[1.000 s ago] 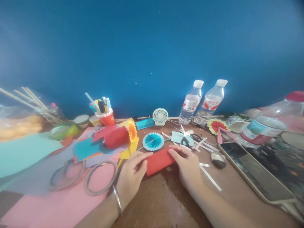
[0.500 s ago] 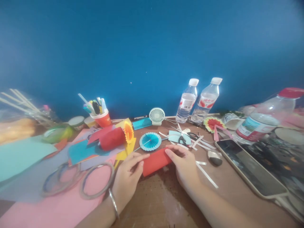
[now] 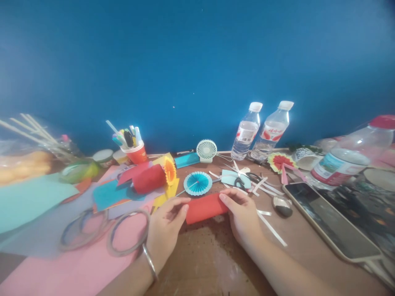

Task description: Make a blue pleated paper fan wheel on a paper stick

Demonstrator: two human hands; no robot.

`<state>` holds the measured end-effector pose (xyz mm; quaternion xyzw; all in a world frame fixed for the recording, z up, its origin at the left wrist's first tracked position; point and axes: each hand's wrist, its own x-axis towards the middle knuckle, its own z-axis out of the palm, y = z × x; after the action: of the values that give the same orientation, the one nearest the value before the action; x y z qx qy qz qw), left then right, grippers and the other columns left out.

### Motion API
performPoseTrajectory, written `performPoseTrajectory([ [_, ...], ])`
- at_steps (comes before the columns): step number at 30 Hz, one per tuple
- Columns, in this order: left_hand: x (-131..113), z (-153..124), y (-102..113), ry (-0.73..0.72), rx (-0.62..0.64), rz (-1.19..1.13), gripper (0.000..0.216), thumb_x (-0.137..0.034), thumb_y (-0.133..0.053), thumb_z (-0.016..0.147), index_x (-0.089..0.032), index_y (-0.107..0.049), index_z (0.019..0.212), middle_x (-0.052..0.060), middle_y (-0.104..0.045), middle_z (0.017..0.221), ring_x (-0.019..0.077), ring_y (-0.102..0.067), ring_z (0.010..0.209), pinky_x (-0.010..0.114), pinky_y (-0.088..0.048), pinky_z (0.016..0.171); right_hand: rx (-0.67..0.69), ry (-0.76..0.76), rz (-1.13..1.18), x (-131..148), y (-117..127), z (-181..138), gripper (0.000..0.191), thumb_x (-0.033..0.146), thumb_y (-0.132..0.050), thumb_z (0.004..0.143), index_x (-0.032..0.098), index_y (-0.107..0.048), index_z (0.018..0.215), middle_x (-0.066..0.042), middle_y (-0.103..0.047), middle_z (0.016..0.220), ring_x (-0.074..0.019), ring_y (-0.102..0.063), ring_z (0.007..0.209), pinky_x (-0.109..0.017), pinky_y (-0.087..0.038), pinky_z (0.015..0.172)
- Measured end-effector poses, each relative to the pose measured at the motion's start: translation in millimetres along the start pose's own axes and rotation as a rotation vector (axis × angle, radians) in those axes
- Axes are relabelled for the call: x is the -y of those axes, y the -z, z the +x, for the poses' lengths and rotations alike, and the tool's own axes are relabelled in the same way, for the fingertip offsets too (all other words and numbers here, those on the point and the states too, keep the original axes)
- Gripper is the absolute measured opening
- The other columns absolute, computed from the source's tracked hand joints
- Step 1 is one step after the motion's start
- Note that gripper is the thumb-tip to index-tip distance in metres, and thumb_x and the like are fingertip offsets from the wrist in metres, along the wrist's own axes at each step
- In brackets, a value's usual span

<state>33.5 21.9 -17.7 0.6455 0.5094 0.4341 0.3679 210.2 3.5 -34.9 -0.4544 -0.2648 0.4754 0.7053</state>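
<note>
Between my two hands a piece of red paper point(image 3: 206, 209) is held just above the table, curved over along its length. My left hand point(image 3: 168, 222) pinches its left end between thumb and fingers; a silver bangle point(image 3: 149, 263) circles that wrist. At the other end, my right hand point(image 3: 242, 211) grips the paper with the thumb in front and the fingers behind. Just beyond the paper lies a blue pleated paper rosette point(image 3: 198, 183) on a thin stick. Scissors point(image 3: 240, 181) rest among white paper strips beyond my right hand.
Two water bottles point(image 3: 246, 133) stand by the blue wall, near a small fan point(image 3: 206, 150). Rolls of tape point(image 3: 112, 238) lie on pink paper at the left, below a red paper roll point(image 3: 149, 179) and a cup of pens point(image 3: 135, 153). A phone point(image 3: 330, 222) lies at the right.
The red paper has turned to lie more level between my hands, its right end shifted slightly rightward with my right hand. The whole view has shifted a little.
</note>
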Motion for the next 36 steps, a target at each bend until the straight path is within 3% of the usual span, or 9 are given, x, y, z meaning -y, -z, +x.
performPoseTrajectory([
  [7,2.2,-0.7,-2.6,0.092,-0.119,-0.117,0.020,-0.030,-0.064,0.070,-0.019,-0.064,0.087,0.001,-0.067,0.077,0.0145,-0.060,0.068,0.023,-0.048,0.063,0.022,-0.116,0.151,4.3,-3.8,-2.8,0.014,0.025,-0.075,0.056,0.019,-0.064,0.063,0.003,-0.058,0.060,-0.0120,-0.051,0.056,-0.024,-0.039,0.055],
  [16,-0.8,-2.8,-1.3,0.079,-0.162,-0.117,0.018,-0.030,-0.065,0.069,-0.018,-0.064,0.081,0.001,-0.065,0.072,0.0124,-0.058,0.061,0.021,-0.047,0.057,0.026,-0.080,0.120,2.1,-3.3,-3.1,0.014,0.026,-0.075,0.057,0.020,-0.064,0.064,0.003,-0.059,0.062,-0.0119,-0.051,0.058,-0.024,-0.039,0.057],
  [36,5.9,-1.7,-1.5,0.069,-0.162,-0.124,0.010,-0.029,-0.067,0.068,-0.021,-0.067,0.073,0.000,-0.068,0.074,0.0144,-0.060,0.070,0.022,-0.049,0.066,0.018,-0.116,0.146,6.1,-5.1,-4.5,0.015,0.026,-0.075,0.056,0.018,-0.064,0.063,0.002,-0.059,0.062,-0.0122,-0.052,0.057,-0.024,-0.040,0.054],
])
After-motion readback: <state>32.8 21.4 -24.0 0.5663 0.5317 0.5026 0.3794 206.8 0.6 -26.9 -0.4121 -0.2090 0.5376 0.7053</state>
